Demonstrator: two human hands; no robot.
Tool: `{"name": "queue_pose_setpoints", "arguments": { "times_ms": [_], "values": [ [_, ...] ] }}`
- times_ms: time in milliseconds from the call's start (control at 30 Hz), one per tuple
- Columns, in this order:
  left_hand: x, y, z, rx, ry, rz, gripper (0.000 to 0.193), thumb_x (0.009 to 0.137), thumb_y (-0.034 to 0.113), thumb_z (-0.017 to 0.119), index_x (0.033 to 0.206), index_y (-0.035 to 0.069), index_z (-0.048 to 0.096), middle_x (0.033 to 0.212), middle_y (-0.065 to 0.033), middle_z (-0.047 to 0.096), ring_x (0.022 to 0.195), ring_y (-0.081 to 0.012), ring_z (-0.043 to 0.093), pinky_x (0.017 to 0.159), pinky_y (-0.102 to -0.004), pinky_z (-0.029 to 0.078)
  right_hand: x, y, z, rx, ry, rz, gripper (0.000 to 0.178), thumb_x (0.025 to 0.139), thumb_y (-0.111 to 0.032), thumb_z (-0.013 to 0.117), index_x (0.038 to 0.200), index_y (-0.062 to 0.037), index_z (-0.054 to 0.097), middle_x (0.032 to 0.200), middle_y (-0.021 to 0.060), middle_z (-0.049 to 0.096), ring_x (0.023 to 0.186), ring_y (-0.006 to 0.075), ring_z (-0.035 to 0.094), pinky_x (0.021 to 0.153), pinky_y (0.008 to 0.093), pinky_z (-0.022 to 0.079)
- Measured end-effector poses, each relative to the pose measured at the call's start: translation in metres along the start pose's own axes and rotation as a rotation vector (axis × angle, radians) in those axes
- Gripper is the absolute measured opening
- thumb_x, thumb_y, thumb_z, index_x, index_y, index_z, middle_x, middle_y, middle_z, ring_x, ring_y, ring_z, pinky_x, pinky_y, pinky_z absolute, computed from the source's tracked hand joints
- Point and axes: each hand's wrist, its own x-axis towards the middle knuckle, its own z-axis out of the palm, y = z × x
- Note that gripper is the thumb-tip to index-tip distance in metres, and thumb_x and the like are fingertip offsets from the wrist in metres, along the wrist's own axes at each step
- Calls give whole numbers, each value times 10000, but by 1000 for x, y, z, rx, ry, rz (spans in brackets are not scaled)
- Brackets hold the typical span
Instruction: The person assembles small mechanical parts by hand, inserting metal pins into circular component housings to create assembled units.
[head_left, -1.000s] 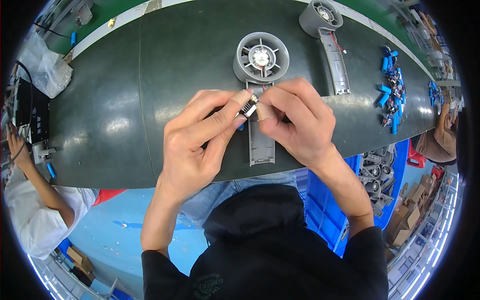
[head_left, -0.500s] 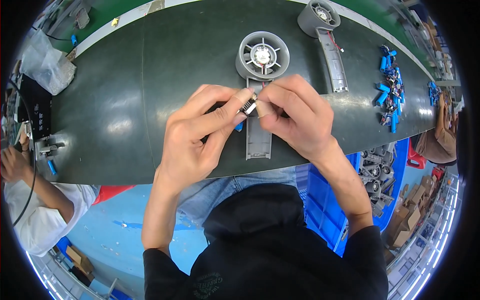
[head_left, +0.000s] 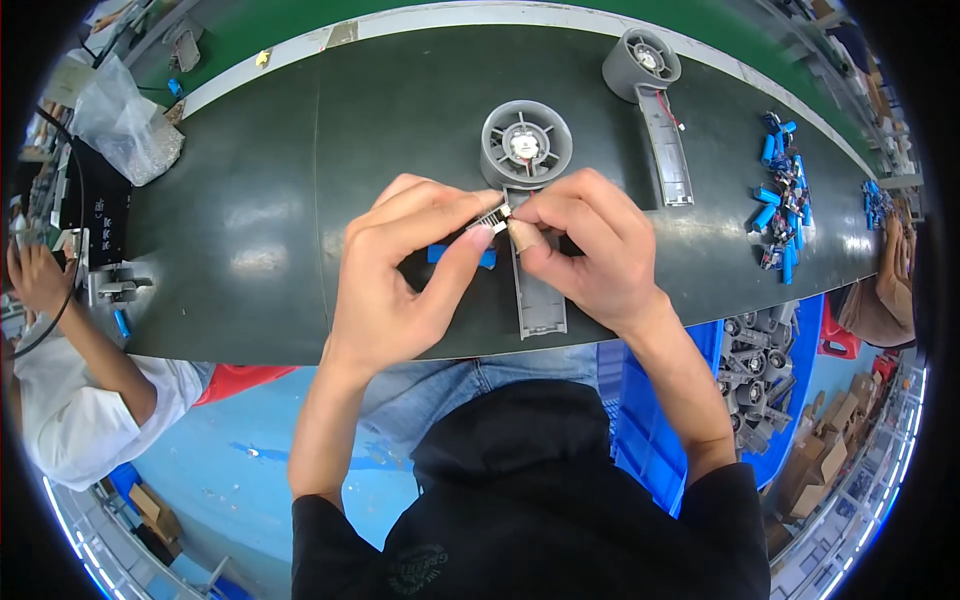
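My left hand (head_left: 392,265) is closed, pinching a small circuit board (head_left: 489,221) with pale parts between thumb and fingers. My right hand (head_left: 597,245) is closed in a pinch at the board's right end; what its fingertips hold there is too small and hidden to make out. Framed by my left thumb and fingers is a blue cylindrical battery cell (head_left: 452,256), partly covered. Beneath my hands lies a grey fan housing (head_left: 566,140) with a round spoked fan, its open trough-like handle (head_left: 541,310) pointing toward me. A bit of red wire shows near the fan.
A second grey fan housing (head_left: 665,150) lies at the far right. Beyond it sits a pile of blue cells with boards (head_left: 784,200). A blue crate (head_left: 640,420) of grey housings stands below the table's right edge. Other people work at both sides; a plastic bag (head_left: 125,125) sits left.
The board has turned to lie flatter between my hands. My left thumb has swung away from the fingers, so more of the blue cell shows. The whole view has shifted slightly.
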Motion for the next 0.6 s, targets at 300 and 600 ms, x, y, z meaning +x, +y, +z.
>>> {"name": "queue_pose_setpoints", "arguments": {
  "times_ms": [300, 600],
  "values": [
    [10, 11, 1, -65, -10, -301, 238, 865, -52, 600, 1068, -44, 724, 927, -113, 745, 833, -122, 658, 789, -262, 510, 0, 1, 2, -56, 29, -3, 196, 698, -22, 806, 849, -55, 685, 799, 31, 631, 667, 196, 566, 577, 321, 423],
    [17, 10, -1, 10, 1, -292, 180, 814, -4, 687, 977, -59, 742, 787, -141, 748, 701, -134, 719, 652, -248, 555, 1, -1, 4, -64, 51, -8, 192, 694, -22, 796, 837, -60, 674, 792, 38, 629, 660, 218, 557, 579, 326, 420]
  ]
}}
